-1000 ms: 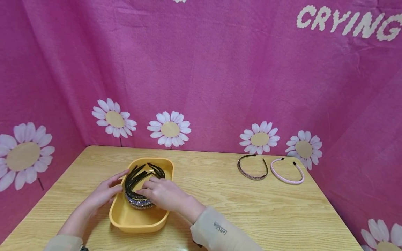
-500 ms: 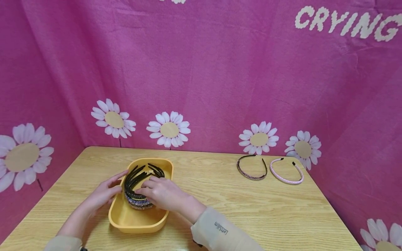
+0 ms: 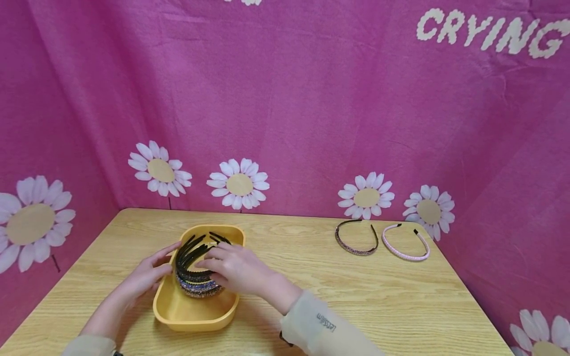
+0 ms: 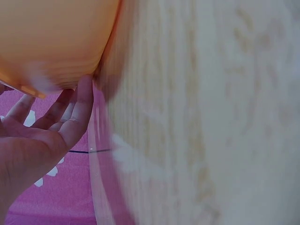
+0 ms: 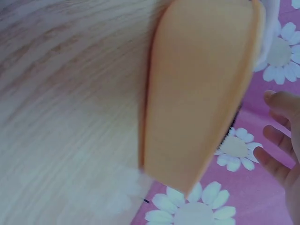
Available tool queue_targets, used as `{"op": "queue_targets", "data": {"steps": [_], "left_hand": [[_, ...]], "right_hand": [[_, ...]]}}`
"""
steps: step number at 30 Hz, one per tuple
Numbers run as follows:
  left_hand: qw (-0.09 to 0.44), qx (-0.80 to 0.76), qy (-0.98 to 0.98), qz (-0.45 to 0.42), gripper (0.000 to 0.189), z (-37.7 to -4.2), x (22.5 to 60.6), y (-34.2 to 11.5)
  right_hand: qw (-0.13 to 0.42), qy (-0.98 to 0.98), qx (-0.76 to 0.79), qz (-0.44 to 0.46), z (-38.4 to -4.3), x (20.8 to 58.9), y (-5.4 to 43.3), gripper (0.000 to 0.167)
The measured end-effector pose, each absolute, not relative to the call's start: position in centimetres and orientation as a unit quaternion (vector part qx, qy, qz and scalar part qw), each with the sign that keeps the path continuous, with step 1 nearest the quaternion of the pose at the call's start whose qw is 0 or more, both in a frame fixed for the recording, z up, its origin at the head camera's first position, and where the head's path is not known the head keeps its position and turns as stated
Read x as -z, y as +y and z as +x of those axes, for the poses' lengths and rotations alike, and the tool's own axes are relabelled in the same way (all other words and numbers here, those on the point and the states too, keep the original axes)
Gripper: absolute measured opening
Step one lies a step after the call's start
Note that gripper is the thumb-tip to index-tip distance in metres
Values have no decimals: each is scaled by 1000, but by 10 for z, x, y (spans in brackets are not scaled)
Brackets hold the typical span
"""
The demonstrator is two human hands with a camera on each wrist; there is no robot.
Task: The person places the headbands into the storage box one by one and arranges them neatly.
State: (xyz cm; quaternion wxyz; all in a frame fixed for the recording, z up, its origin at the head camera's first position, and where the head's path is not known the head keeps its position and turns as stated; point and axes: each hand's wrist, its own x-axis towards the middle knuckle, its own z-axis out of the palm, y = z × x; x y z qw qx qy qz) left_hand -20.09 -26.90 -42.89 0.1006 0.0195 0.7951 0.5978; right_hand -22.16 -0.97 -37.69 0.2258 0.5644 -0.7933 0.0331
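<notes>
- My left hand: released, fingers reaching to the yellow tub; in the left wrist view the fingertips touch its outer wall, below the rim.
- My right hand: released, above the tub's right side, fingers loosely bent and spread; the right wrist view shows them apart from each other and clear of the rim.
- Yellow tub: one, rectangular with rounded corners, upright on the left part of the desk, between my hands.
- Stacked headbands: several, inside the tub, nested together, dark ends pointing away from me, glittering fronts toward me; partly hidden by my right hand, exact count cannot be told.
- Brown glittery headband: one, flat near the desk's far edge, well right of the tub.
- Pink headband: one, dark-tipped, just right of the brown one.
- Magenta cloth: behind the desk, printed with white daisies and pale lettering.
</notes>
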Motion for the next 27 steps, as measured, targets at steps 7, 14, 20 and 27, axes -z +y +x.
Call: {"op": "queue_targets", "data": {"steps": [7, 14, 20, 27], "left_hand": [[101, -593, 799, 16, 69, -201, 428, -270], [100, -603, 791, 24, 69, -202, 430, -270], [96, -603, 791, 29, 71, -201, 431, -270], [97, -605, 789, 29, 70, -201, 430, -270]], "right_hand": [[234, -788, -51, 567, -224, 360, 4, 36], [233, -779, -103, 573, -224, 338, 23, 39], [235, -774, -111, 577, -224, 323, 41, 39], [257, -758, -132, 585, -226, 307, 67, 39]]}}
